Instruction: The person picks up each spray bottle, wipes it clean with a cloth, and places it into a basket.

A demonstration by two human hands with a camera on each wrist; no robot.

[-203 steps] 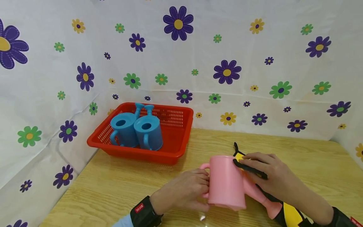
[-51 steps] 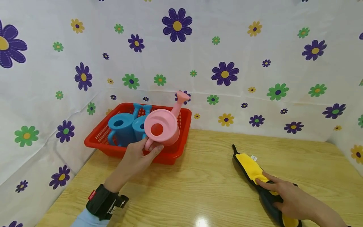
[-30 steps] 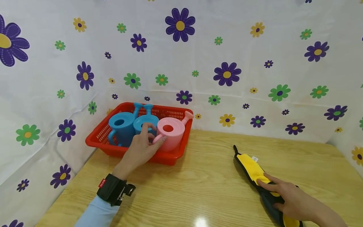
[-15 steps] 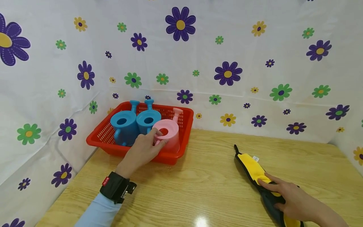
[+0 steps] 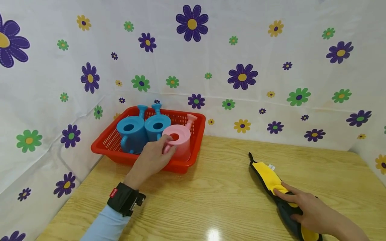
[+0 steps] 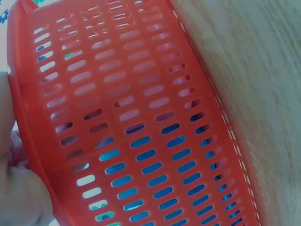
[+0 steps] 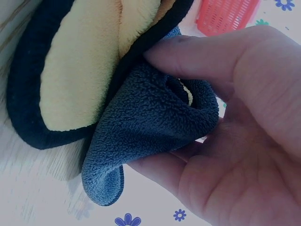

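Observation:
My left hand (image 5: 153,159) reaches over the front rim of a red plastic basket (image 5: 187,167) and grips the handle of a pink watering can (image 5: 182,147). The can stands upright at the basket's right side. Two blue watering cans (image 5: 135,135) stand to its left, spouts toward the back. In the left wrist view, the slotted basket wall (image 6: 117,94) hides most of the cans. My right hand (image 5: 313,212) pinches a yellow and dark grey cleaning cloth (image 5: 266,175) with black edging, which lies bunched on the table. Its dark fold (image 7: 141,108) sits between thumb and fingers.
A wooden table (image 5: 211,190) carries the basket at back left and the cloth at right. Behind and along the left hangs a white flower-print sheet (image 5: 211,60). The basket's raised rim surrounds the cans.
My left hand has carried the pink can from the table into the basket and swung its spout toward the back. My right hand has moved from the can down to the table with the cloth.

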